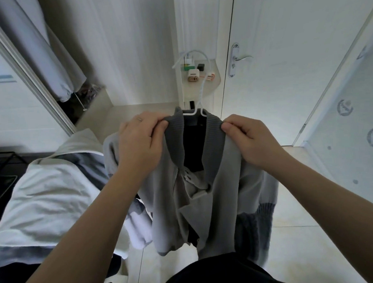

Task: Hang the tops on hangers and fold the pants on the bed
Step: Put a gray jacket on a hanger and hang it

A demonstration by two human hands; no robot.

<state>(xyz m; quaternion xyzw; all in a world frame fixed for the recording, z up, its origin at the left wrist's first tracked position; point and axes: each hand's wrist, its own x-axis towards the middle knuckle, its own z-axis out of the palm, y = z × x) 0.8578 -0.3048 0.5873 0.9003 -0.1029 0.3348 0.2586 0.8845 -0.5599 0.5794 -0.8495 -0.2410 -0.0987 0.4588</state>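
Observation:
A light grey zip cardigan (218, 195) with a darker ribbed collar hangs in front of me on a white wire hanger (197, 93), whose hook rises above the collar. My left hand (139, 143) grips the collar and shoulder on the left side. On the right side, my right hand (247, 138) pinches the collar edge. The zip is open at the top and shows a dark inside. The hanger's arms are hidden inside the garment.
The bed (45, 201) with white bedding and clothes lies to the left. A small white shelf (200, 76) with chargers sticks out from the wall ahead. A white door (284, 62) with a lever handle stands to the right. Pale floor tiles lie below.

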